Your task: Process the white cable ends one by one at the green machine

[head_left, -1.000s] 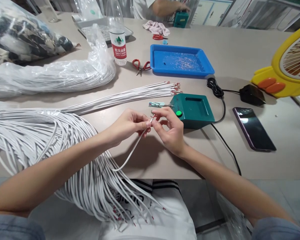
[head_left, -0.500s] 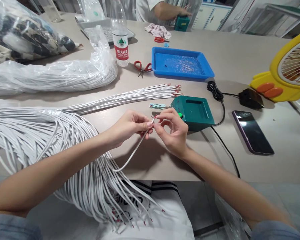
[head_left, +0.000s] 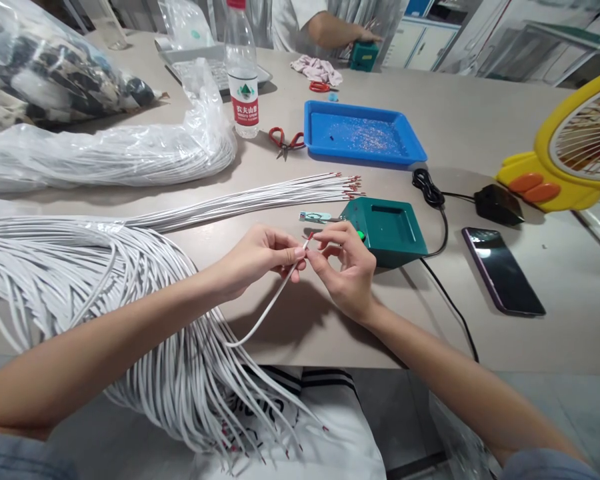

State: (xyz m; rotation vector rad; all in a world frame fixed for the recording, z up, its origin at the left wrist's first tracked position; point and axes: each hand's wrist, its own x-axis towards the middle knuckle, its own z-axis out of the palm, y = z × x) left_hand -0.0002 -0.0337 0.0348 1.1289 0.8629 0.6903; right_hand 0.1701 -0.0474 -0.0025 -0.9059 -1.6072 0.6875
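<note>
My left hand (head_left: 260,257) pinches a single white cable (head_left: 267,307) near its stripped end. My right hand (head_left: 343,263) pinches the red wire tip at that same end, fingertips almost touching the left thumb. The cable curves down from the hands into a big sheaf of white cables (head_left: 80,287) that spills over the table edge onto my lap. Just behind my right hand stands a green box machine (head_left: 387,230) with a green button. A flat row of cables with red tips (head_left: 260,197) lies behind my hands.
A blue tray (head_left: 363,130), red scissors (head_left: 286,140), a water bottle (head_left: 243,70) and bagged cables (head_left: 105,153) lie further back. A phone (head_left: 503,270), a black adapter (head_left: 497,203) with cord and a yellow fan (head_left: 575,147) are at the right. Another person's hand (head_left: 365,33) rests on a second green box.
My hands stay pinched on the cable end and have barely moved. The head camera has tilted, so the table items sit slightly lower in view.
</note>
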